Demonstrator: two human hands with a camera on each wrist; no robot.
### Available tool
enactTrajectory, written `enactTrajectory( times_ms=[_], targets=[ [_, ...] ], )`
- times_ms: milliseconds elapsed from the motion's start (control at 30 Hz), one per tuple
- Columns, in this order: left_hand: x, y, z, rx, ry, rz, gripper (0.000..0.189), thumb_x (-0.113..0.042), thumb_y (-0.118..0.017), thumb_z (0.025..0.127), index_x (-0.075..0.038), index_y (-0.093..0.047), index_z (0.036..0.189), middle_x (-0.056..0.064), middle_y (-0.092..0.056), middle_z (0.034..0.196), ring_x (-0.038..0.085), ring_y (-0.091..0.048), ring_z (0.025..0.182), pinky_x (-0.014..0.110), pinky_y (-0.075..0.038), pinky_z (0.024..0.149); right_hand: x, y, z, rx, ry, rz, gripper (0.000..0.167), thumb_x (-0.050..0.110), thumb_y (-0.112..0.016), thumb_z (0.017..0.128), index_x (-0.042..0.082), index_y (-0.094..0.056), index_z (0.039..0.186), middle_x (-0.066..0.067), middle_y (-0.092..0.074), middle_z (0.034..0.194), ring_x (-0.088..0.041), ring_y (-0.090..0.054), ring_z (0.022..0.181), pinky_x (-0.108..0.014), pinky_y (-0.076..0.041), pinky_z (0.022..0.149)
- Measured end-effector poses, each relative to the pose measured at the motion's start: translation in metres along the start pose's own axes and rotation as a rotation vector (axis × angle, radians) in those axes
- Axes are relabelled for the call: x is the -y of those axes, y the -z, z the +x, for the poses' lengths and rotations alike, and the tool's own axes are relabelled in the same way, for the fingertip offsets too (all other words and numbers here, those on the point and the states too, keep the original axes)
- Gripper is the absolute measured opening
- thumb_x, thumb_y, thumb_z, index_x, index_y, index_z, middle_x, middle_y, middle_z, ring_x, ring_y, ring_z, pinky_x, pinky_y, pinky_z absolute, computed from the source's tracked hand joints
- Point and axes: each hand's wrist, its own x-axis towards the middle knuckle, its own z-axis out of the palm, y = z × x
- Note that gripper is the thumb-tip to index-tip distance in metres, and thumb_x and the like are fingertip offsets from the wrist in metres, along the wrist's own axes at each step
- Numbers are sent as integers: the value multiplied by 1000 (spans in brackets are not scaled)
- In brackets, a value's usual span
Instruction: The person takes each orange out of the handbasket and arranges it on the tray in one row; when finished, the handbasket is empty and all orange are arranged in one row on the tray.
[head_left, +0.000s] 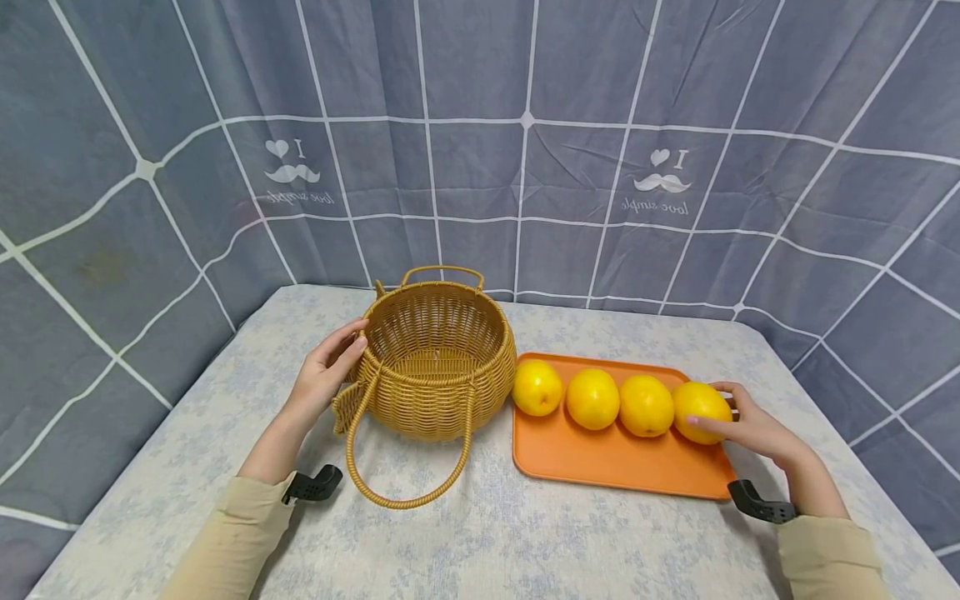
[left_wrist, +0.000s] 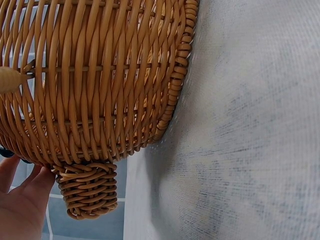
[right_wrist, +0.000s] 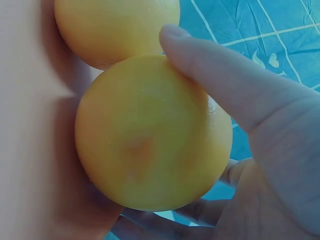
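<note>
A round wicker basket (head_left: 435, 400) stands on the table in the head view, its front handle hanging down toward the near side. My left hand (head_left: 327, 367) holds the basket's left rim; in the left wrist view that hand (left_wrist: 25, 200) is at the woven wall, beside a small woven projection (left_wrist: 89, 192). Several yellow oranges (head_left: 592, 399) line the far half of an orange tray (head_left: 600, 462). At the right end of this row, my right hand (head_left: 750, 423) grips the last orange (head_left: 701, 412). The right wrist view shows the thumb and fingers around that orange (right_wrist: 150, 135), which touches its neighbour.
A pale blue patterned cloth covers the table (head_left: 465, 550). Grey-blue curtains (head_left: 480, 167) with white grid lines hang behind it and at both sides. The basket's rear handle (head_left: 442, 268) stands upright, and the tray lies close to the basket's right side.
</note>
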Motion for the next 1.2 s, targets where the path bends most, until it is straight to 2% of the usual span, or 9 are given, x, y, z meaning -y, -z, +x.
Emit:
enactTrajectory(
  times_ms=[433,667,1033,1133,1200],
  targets=[
    [1,0,0,-5,-12,-2,46,-26,-49,99,-6,-43,141,8,-33,149,26,-30,136,8,-35,94,1,-2,3,-23,5,11,81,38,-63,89,-4,-16,139,-33,-31,129,-47,-36,112,-63,-37,88],
    [1,1,-1,3,-13,2,46,-26,-49,100,-7,-42,141,7,-32,149,25,-29,136,8,-35,94,1,-1,4,-43,65,14,75,33,-63,90,0,-21,142,-29,-36,129,-43,-41,109,-57,-41,86],
    [1,2,-2,4,-11,4,47,-26,-48,100,-8,-41,142,6,-31,150,25,-29,136,8,-35,94,2,1,6,-36,62,-10,74,36,-62,90,0,-24,142,-30,-39,127,-42,-44,108,-57,-43,86],
    [2,0,-1,4,-10,5,47,-26,-49,100,-7,-41,142,7,-31,150,26,-29,136,11,-35,97,-1,3,3,-33,66,-21,74,37,-60,91,-1,-23,142,-30,-39,128,-43,-43,110,-59,-41,88],
    [2,-1,-1,7,-10,11,46,-26,-48,100,-7,-42,142,7,-31,150,26,-28,136,18,-35,101,-4,4,0,-27,68,-24,74,37,-59,92,-2,-22,143,-30,-39,129,-44,-43,111,-61,-40,89]
  ],
)
